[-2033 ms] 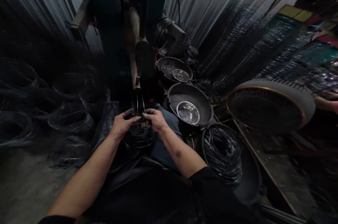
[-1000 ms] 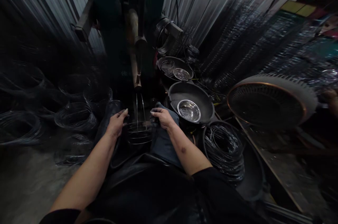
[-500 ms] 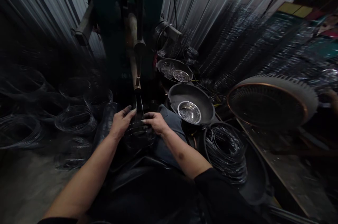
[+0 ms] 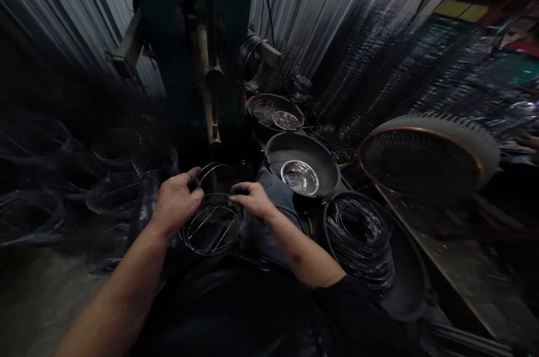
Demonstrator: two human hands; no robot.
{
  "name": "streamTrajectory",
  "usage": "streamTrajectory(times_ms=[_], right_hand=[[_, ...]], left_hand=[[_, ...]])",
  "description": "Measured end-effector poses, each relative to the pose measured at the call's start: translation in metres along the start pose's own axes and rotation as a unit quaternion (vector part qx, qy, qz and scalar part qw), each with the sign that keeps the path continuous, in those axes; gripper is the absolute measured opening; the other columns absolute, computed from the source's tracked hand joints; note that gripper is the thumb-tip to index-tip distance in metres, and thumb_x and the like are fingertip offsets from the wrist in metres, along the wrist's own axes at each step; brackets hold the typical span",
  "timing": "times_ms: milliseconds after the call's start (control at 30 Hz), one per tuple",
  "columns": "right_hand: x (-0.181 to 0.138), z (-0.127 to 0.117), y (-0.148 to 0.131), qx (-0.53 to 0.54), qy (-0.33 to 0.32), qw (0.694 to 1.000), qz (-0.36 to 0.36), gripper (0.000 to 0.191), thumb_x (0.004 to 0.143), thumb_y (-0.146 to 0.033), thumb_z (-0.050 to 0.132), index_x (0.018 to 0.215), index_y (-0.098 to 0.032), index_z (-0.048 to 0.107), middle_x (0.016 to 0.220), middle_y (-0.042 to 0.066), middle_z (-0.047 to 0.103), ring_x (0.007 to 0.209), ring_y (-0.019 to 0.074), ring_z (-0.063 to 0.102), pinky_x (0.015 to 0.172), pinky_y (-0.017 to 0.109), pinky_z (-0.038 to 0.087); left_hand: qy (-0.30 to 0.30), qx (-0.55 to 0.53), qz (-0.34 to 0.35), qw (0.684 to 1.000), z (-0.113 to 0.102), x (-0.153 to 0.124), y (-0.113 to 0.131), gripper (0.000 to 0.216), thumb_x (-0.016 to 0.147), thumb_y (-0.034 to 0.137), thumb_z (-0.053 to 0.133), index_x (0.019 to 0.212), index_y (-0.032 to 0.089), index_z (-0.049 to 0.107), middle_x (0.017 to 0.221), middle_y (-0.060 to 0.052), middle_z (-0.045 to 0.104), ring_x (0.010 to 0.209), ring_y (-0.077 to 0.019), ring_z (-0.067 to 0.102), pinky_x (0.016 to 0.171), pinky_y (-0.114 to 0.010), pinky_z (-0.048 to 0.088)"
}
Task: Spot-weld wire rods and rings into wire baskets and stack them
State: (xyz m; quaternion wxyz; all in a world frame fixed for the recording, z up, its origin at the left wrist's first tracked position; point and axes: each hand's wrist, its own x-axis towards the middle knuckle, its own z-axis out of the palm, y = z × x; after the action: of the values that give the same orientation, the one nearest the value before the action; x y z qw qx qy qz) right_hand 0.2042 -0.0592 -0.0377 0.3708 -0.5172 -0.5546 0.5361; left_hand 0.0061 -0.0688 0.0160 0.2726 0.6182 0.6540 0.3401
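Note:
A round wire frame (image 4: 209,252), made of thin hoops with straight wires across, is held above my lap. My left hand (image 4: 177,202) pinches it on the left side, where a curved wire stands up past the fingertips. Opposite, my right hand (image 4: 251,200) is closed at the frame's upper right rim, thumb and forefinger together on the wire. Just beyond the hands is a dark green machine (image 4: 168,37) with a vertical rod (image 4: 213,68). The rod's lower tip ends above and behind the frame, apart from it. Darkness hides part of the frame.
To the right, a shiny metal bowl (image 4: 300,177) sits in a dark pan (image 4: 273,146), above a coil of wire (image 4: 357,239). A large round fan-like object (image 4: 425,163) stands farther right. Wire hoops (image 4: 113,194) are piled at left. Stacked wire pieces (image 4: 379,65) line the corrugated wall.
The wire frame has come back from under the rod toward my body and tilted, so its round face shows. My left hand moved left and turned; the right hand shifted slightly.

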Motion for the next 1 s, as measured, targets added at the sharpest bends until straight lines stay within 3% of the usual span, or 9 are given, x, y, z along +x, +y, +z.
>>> streamTrajectory(times_ms=[67, 200, 367, 467, 533, 600, 767, 900, 1000], right_hand=[[0.006, -0.015, 0.004, 0.016, 0.067, 0.997, 0.024, 0.024, 0.058, -0.016, 0.07, 0.082, -0.014, 0.07, 0.072, 0.0, 0.067, 0.068, 0.0143, 0.061, 0.073, 0.03, 0.051], [0.01, -0.022, 0.016, 0.041, 0.102, 0.994, 0.019, 0.029, 0.06, -0.017, 0.07, 0.089, -0.015, 0.069, 0.073, 0.0, 0.067, 0.07, 0.0143, 0.061, 0.075, 0.03, 0.051], [-0.004, -0.011, 0.008, -0.063, 0.159, 0.982, -0.083, 0.011, 0.073, -0.028, 0.066, 0.078, -0.02, 0.072, 0.082, 0.003, 0.071, 0.083, 0.019, 0.064, 0.083, 0.033, 0.049], [-0.015, -0.003, -0.006, -0.114, 0.108, 0.981, -0.117, 0.009, 0.073, -0.027, 0.067, 0.077, -0.022, 0.073, 0.082, 0.002, 0.072, 0.082, 0.0193, 0.065, 0.083, 0.033, 0.049], [-0.019, -0.002, -0.014, -0.1, 0.038, 0.988, -0.116, 0.01, 0.072, -0.027, 0.068, 0.078, -0.021, 0.073, 0.079, 0.002, 0.072, 0.078, 0.0186, 0.065, 0.079, 0.031, 0.049], [-0.018, -0.006, -0.02, -0.057, 0.007, 0.993, -0.104, 0.015, 0.07, -0.028, 0.07, 0.081, -0.018, 0.073, 0.078, 0.001, 0.071, 0.076, 0.0177, 0.064, 0.077, 0.031, 0.05], [-0.007, -0.025, -0.026, 0.032, 0.018, 0.999, -0.036, 0.026, 0.061, -0.025, 0.076, 0.085, -0.016, 0.072, 0.08, 0.0, 0.07, 0.08, 0.0156, 0.062, 0.082, 0.03, 0.048], [-0.002, -0.013, -0.023, 0.137, -0.107, 0.983, 0.061, 0.031, 0.057, -0.029, 0.079, 0.084, -0.014, 0.071, 0.073, 0.001, 0.069, 0.067, 0.013, 0.062, 0.07, 0.029, 0.05], [0.006, 0.001, -0.018, 0.184, -0.098, 0.974, 0.094, 0.033, 0.051, -0.026, 0.082, 0.077, -0.013, 0.068, 0.062, -0.001, 0.066, 0.056, 0.0119, 0.061, 0.059, 0.026, 0.049]], left_hand=[[-0.012, -0.065, 0.005, 0.998, -0.005, -0.005, 0.005, 0.052, 0.069, 0.021, 0.058, 0.121, 0.018, 0.064, 0.102, -0.005, 0.07, 0.091, -0.0206, 0.066, 0.083, -0.027, 0.05], [-0.052, -0.167, -0.002, 0.985, -0.013, -0.007, 0.013, 0.045, 0.068, 0.026, 0.063, 0.111, 0.017, 0.069, 0.089, -0.006, 0.071, 0.075, -0.0199, 0.066, 0.067, -0.027, 0.054], [0.012, -0.148, 0.081, 0.986, -0.015, 0.002, -0.001, 0.04, 0.072, 0.031, 0.066, 0.11, 0.02, 0.069, 0.101, -0.005, 0.069, 0.092, -0.0204, 0.065, 0.085, -0.029, 0.052], [0.066, -0.057, 0.163, 0.983, -0.007, 0.011, -0.014, 0.037, 0.076, 0.034, 0.066, 0.11, 0.022, 0.07, 0.107, -0.004, 0.067, 0.098, -0.0195, 0.062, 0.095, -0.028, 0.046], [0.069, -0.06, 0.167, 0.982, -0.001, 0.018, -0.022, 0.033, 0.078, 0.036, 0.064, 0.106, 0.021, 0.072, 0.106, -0.005, 0.068, 0.097, -0.0191, 0.062, 0.094, -0.027, 0.046], [0.054, -0.114, 0.138, 0.982, 0.005, 0.027, -0.03, 0.032, 0.077, 0.037, 0.065, 0.102, 0.02, 0.073, 0.105, -0.006, 0.069, 0.098, -0.0193, 0.063, 0.094, -0.027, 0.046], [-0.016, -0.247, 0.036, 0.968, 0.013, 0.054, -0.047, 0.042, 0.065, 0.041, 0.075, 0.099, 0.016, 0.074, 0.098, -0.008, 0.071, 0.095, -0.0222, 0.064, 0.094, -0.031, 0.048], [-0.059, -0.247, 0.027, 0.967, 0.023, 0.073, -0.05, 0.045, 0.064, 0.043, 0.075, 0.1, 0.015, 0.073, 0.098, -0.009, 0.071, 0.094, -0.0234, 0.065, 0.092, -0.033, 0.049], [-0.043, -0.226, 0.015, 0.973, 0.031, 0.081, -0.05, 0.047, 0.067, 0.036, 0.073, 0.11, 0.017, 0.07, 0.11, -0.007, 0.069, 0.105, -0.0228, 0.062, 0.099, -0.033, 0.044]])
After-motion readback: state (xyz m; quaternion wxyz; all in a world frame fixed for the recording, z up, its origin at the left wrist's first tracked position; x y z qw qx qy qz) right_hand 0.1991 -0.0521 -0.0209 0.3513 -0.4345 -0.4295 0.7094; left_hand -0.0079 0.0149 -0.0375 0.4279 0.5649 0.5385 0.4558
